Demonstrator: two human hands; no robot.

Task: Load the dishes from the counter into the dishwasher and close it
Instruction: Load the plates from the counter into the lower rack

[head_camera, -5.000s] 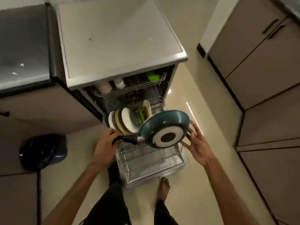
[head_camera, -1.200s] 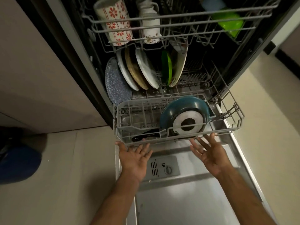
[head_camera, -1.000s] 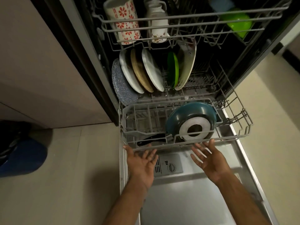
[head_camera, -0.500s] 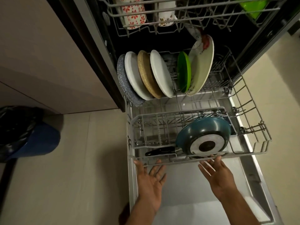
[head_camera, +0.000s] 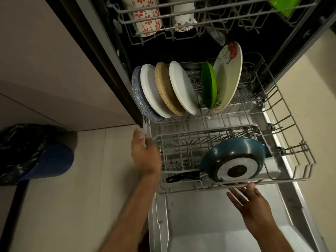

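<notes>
Head view: half a second ago both hands sat under the front rail of the lower rack [head_camera: 181, 149]. Now the left hand [head_camera: 145, 153] has gone to the rack's left front corner, back of the hand upward. It is blurred, so whether it grips the wire cannot be told. The right hand [head_camera: 252, 202] is still below the front rail, palm up and fingers spread and relaxed, with the fingertips at the wire and holding nothing.

The blue pan [head_camera: 234, 159] stands on its edge in the front right part of the rack, leaning back, its round metal base facing the person. Its black handle [head_camera: 183, 177] points left, so the long axis runs along the front rail.

Behind it, upright in the tines, stand a speckled grey plate [head_camera: 140, 99], a white plate [head_camera: 154, 95], a tan plate [head_camera: 167, 88], another white plate [head_camera: 182, 86], a green plate [head_camera: 209, 84] and a flowered plate [head_camera: 227, 77]. The upper rack [head_camera: 209, 8] overhangs them with a red-flowered mug [head_camera: 147, 17] in it. The open door [head_camera: 209, 224] lies flat below the hands. A blue bin [head_camera: 51, 160] with a black bag stands on the floor to the left.
</notes>
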